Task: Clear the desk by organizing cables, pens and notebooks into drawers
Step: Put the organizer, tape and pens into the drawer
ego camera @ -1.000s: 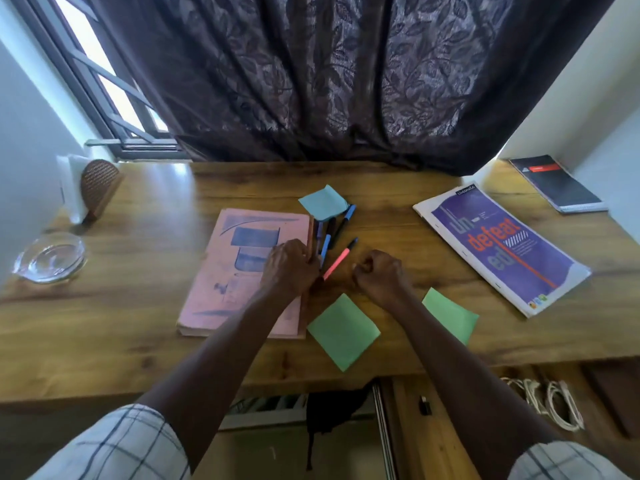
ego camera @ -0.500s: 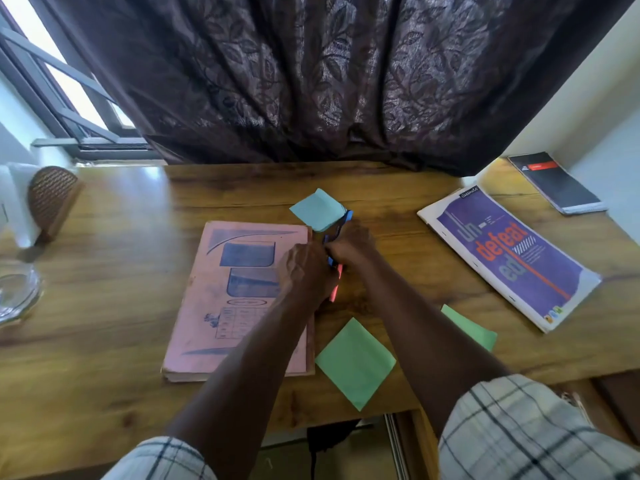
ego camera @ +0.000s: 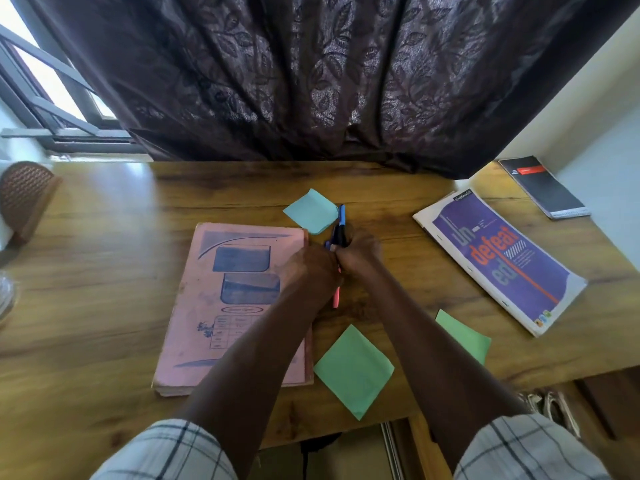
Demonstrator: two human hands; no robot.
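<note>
The person wears a shirt with short sleeves. The left sleeve (ego camera: 166, 452) and the right sleeve (ego camera: 530, 448) are pale grey-white cloth. Thin dark blue lines cross on them and make big squares. Both sleeves end well back from the left hand (ego camera: 311, 268) and the right hand (ego camera: 358, 252). In between, the arms (ego camera: 249, 358) are bare.
</note>
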